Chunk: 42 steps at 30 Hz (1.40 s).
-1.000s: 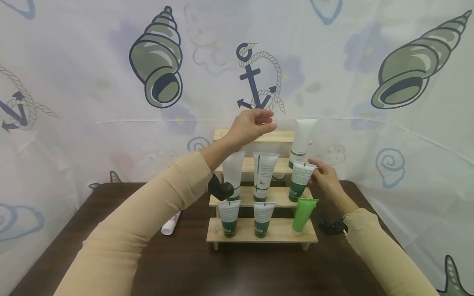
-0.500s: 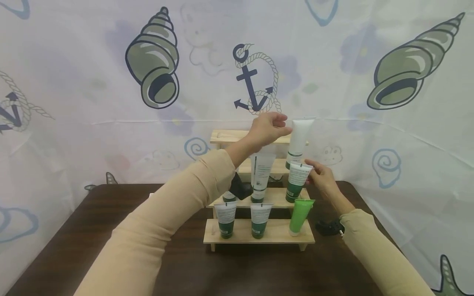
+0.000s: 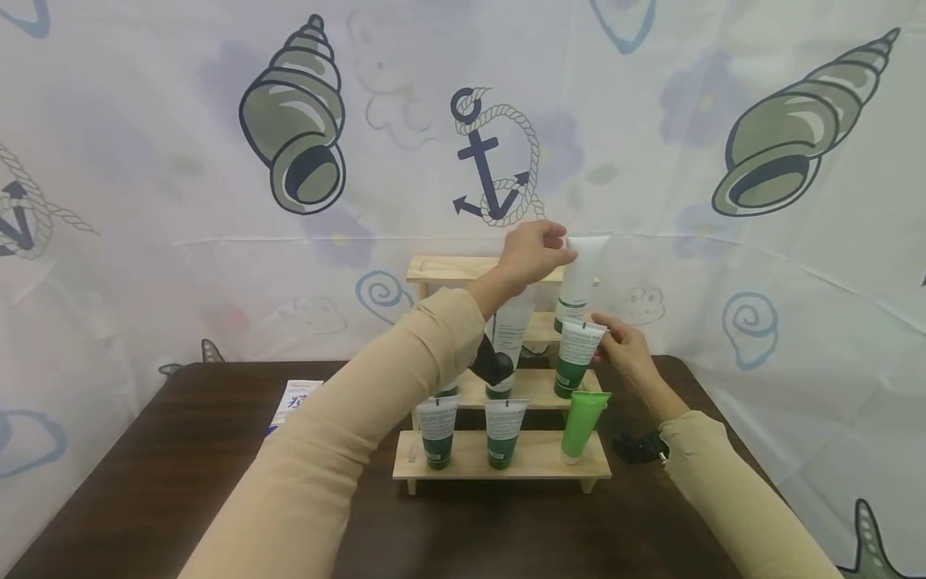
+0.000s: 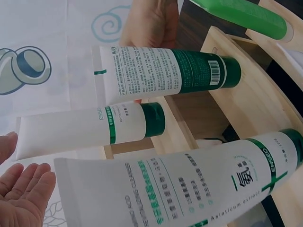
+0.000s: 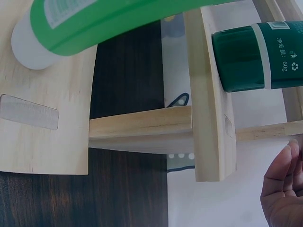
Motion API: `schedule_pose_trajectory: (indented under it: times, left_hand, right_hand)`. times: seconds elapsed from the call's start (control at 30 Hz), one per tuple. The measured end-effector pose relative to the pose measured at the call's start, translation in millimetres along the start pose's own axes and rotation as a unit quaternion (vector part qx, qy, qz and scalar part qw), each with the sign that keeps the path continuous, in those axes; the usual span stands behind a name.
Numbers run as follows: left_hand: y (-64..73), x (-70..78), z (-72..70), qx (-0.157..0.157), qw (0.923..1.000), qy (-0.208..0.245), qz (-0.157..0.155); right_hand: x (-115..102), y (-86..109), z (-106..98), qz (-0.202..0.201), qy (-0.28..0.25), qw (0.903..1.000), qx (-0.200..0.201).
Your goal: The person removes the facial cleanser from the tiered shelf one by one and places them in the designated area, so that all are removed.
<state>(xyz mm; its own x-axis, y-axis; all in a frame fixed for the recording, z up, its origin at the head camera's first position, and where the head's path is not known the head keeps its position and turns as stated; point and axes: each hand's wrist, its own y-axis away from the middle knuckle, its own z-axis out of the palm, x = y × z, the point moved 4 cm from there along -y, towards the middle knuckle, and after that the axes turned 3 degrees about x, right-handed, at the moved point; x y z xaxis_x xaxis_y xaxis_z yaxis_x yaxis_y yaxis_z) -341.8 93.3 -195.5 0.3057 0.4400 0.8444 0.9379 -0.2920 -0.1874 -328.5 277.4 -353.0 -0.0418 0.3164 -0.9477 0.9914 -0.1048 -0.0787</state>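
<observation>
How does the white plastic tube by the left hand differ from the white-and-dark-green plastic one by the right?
The white plastic tube is taller than the white-and-dark-green plastic tube. The white tube stands one tier above the two-colour tube. Both stand cap down.

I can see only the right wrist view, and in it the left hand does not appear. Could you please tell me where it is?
Observer: The left hand is close to the top of the tall white tube; whether they touch, I cannot tell.
Operator: Thank you. Of the dark green tube I see only the lower end. Which colour has its upper part?
Observer: Its upper part is white, with printed text.
Operator: And does the bright green tube stand alone on the lowest board?
Observer: No, two white-and-green tubes stand there also.
</observation>
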Motion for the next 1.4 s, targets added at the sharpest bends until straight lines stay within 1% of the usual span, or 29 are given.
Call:
schedule_pose_trajectory:
  times: [0.17, 0.3, 0.43, 0.6, 0.8, 0.9, 1.03, 1.3, 1.4]
  left_hand:
    - [-2.3, 1.3, 4.4, 0.001, 1.0, 0.0, 0.0]
    - [-3.7, 1.9, 7.6, 0.007, 1.0, -0.006, 0.004]
    - [-5.6, 2.3, 10.6, 0.018, 0.9997, -0.012, 0.006]
    - [-8.3, 2.2, 13.8, 0.038, 0.999, -0.021, 0.009]
    - [-10.6, 1.9, 16.8, 0.064, 0.997, -0.041, 0.015]
    - [-10.5, 2.6, 16.3, 0.08, 0.9952, -0.049, 0.026]
    - [-7.4, 3.4, 13.5, 0.091, 0.9936, -0.055, 0.037]
    - [-3.8, 5.3, 7.8, 0.092, 0.9923, -0.066, 0.049]
    - [-3.0, 7.0, 3.3, 0.09, 0.9923, -0.067, 0.052]
  right_hand:
    - [0.4, 0.2, 0.3, 0.001, 0.006, 1.0, 0.003]
    - [-0.2, 0.2, 0.0, 0.0, -0.006, 1.0, 0.006]
    - [-0.7, 0.5, -0.4, -0.001, -0.017, 0.9998, 0.005]
    - [-0.5, 1.6, -1.4, 0.0, -0.015, 0.9999, 0.003]
    - [0.2, 1.4, -2.2, 0.003, -0.015, 0.9999, 0.002]
    - [-0.4, 0.2, -2.5, 0.003, -0.015, 0.9999, 0.0]
    - [-1.0, -0.7, -0.7, 0.002, -0.021, 0.9998, -0.001]
    - [-0.4, -0.3, -0.7, 0.003, -0.012, 0.9999, 0.0]
    - [0.4, -0.5, -1.6, -0.003, -0.02, 0.9998, 0.003]
